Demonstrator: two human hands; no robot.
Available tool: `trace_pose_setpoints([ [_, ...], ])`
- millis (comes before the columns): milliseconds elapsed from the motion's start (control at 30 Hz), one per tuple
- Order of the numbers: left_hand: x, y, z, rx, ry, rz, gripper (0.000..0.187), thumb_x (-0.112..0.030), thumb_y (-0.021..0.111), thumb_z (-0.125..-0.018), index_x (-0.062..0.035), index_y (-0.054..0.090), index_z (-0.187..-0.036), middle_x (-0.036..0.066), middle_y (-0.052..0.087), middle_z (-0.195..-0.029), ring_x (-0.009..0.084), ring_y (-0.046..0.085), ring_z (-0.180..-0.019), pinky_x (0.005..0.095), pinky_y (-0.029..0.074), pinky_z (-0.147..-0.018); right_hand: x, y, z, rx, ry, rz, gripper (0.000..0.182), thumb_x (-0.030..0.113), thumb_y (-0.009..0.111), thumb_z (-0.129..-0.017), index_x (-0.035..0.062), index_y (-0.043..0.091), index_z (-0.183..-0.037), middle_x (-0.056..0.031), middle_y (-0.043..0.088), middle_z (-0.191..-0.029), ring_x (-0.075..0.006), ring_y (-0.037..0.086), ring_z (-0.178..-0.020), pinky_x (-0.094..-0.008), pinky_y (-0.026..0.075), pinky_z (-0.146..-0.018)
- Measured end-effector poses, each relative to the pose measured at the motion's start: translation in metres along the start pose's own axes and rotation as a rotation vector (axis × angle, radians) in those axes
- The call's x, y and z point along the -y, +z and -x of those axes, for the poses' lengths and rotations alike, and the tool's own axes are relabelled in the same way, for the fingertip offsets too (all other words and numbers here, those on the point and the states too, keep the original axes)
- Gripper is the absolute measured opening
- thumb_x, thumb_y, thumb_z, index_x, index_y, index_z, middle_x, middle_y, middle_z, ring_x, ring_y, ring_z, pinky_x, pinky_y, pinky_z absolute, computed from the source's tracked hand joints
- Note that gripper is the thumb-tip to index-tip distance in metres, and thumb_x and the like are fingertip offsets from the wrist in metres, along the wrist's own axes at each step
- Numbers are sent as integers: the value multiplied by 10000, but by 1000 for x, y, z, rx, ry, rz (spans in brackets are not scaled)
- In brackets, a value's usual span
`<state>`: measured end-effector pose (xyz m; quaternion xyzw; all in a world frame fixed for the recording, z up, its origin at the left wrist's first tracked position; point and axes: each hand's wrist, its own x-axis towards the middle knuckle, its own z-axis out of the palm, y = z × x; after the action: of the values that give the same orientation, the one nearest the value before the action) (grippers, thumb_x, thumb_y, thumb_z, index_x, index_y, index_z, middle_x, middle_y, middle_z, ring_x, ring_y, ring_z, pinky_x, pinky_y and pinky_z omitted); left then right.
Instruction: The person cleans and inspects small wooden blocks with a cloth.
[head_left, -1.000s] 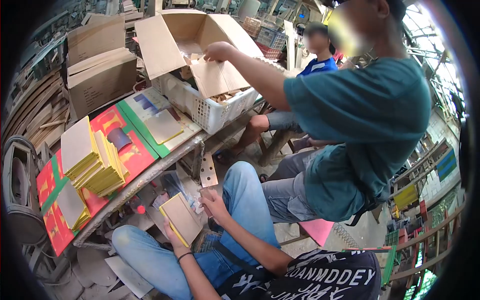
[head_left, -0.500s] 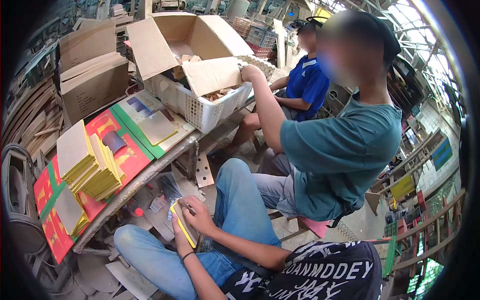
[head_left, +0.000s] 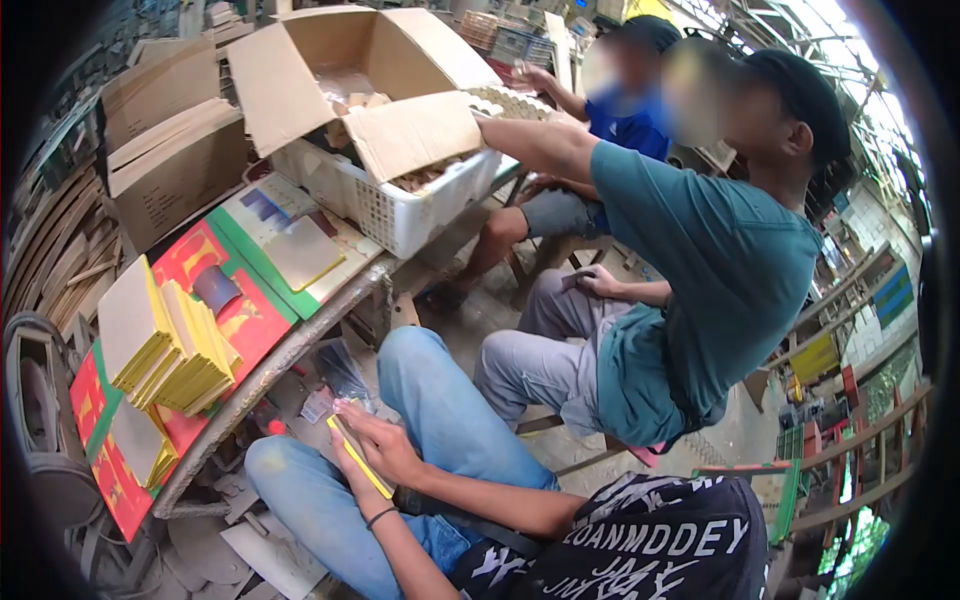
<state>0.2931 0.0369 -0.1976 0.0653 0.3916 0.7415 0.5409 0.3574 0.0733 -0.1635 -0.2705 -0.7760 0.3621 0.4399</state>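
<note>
Above my lap, my left hand (head_left: 350, 467) grips a small flat board with yellow edges (head_left: 362, 458) from below and along its side, and the board is tilted. My right hand (head_left: 388, 447) lies over the board's upper face, its fingers bent together near the far end. Whether a small piece sits under those fingers is hidden. On the bench to the left, a stack of similar yellow-edged boards (head_left: 180, 350) stands on a red and green sheet (head_left: 262, 335). A few more boards (head_left: 142, 440) lie at its near end, and another board (head_left: 302, 255) lies flat farther back.
A white plastic crate (head_left: 400, 215) holds wood pieces and an open cardboard box (head_left: 290, 85). Beside it stands another carton (head_left: 180, 180). A co-worker in a teal shirt (head_left: 700, 250) sits close on the right, another in blue (head_left: 628, 125) beyond. Scraps (head_left: 270, 555) litter the floor.
My right hand has shifted on the board, its fingers now over the far end. The teal-shirted co-worker has leaned back right, and a dark piece shows in that person's lower hand.
</note>
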Motion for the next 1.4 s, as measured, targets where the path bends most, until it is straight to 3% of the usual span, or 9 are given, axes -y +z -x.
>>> trace_pose_setpoints([
  [133, -1, -9, -5, 38, -73, -29, 649, -520, 419, -952, -25, 412, -1371, 128, 493, -1294, 228, 468, -1206, 306, 356, -1017, -5, 1, 6, 114, 52, -49, 420, -52, 476, -862, -24, 506, -1280, -199, 528, -1307, -319, 496, -1241, -369, 400, -1044],
  [400, -1, -18, -2, 37, -102, -96, 647, -520, 423, -950, -24, 421, -1366, 127, 495, -1292, 226, 469, -1206, 306, 357, -1016, -6, -1, -3, 58, 139, -115, 356, -11, 462, -890, -23, 545, -1237, -210, 566, -1252, -316, 538, -1194, -358, 424, -1018],
  [533, 6, -2, -1, 12, -84, -91, 646, -521, 426, -949, -24, 425, -1363, 127, 496, -1291, 225, 469, -1206, 306, 358, -1015, 5, 5, 0, -16, 140, -131, 332, 8, 473, -899, -27, 554, -1219, -202, 569, -1250, -312, 541, -1188, -356, 431, -1007],
  [1200, -11, -46, -5, -155, 10, -28, 641, -522, 437, -945, -24, 447, -1348, 126, 499, -1286, 219, 471, -1205, 305, 360, -1012, 11, 10, 8, 224, 146, -140, 345, 9, 470, -912, -19, 533, -1249, -184, 566, -1263, -312, 559, -1166, -357, 446, -987],
  [1400, -11, -23, 9, -216, 25, -25, 640, -522, 440, -944, -23, 452, -1344, 126, 500, -1285, 217, 471, -1205, 305, 361, -1011, 0, 9, 3, 203, 180, -105, 388, -36, 485, -855, 2, 553, -1235, -186, 562, -1265, -319, 543, -1179, -355, 449, -979],
])
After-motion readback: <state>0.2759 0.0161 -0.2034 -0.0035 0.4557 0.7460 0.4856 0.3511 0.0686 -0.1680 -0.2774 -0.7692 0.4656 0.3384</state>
